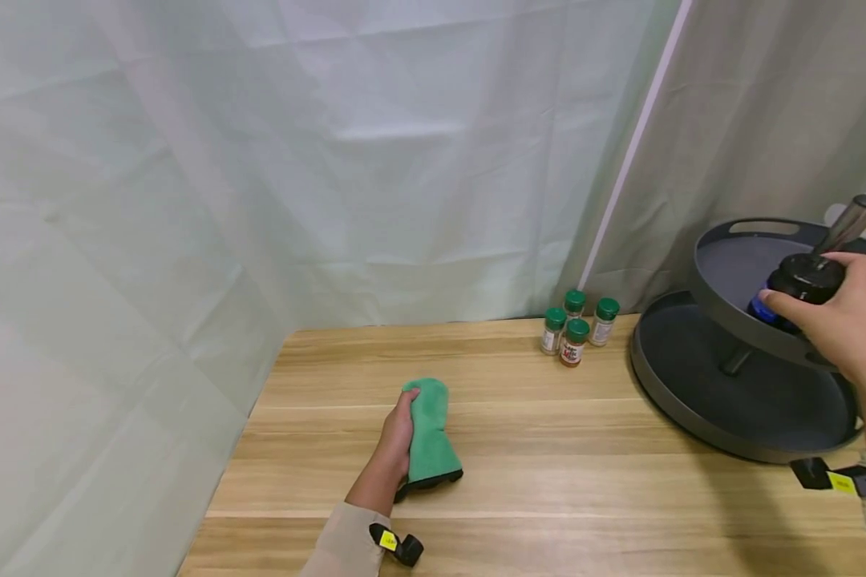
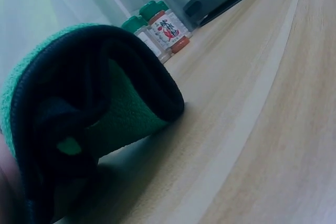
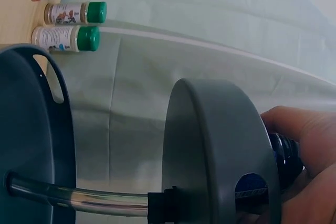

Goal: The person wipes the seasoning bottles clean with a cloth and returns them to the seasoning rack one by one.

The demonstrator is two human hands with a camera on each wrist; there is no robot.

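Observation:
My left hand (image 1: 398,437) grips a folded green cloth (image 1: 430,433) with black edging on the wooden table. In the left wrist view the rolled end of the cloth (image 2: 126,106) faces the camera. My right hand (image 1: 855,312) holds a dark jar (image 1: 808,279) with a black lid and a blue label, at the upper tier of a grey two-tier round tray (image 1: 739,320). From the right wrist view, the tier's wall hides much of the jar (image 3: 286,153), and whether its base touches the tier cannot be told.
Several green-capped spice bottles (image 1: 574,343) stand at the table's back edge, left of the tray's lower tier (image 1: 750,409). A metal post (image 1: 847,223) rises above the upper tier. Pale curtains (image 1: 404,160) hang behind and left of the table (image 1: 548,481).

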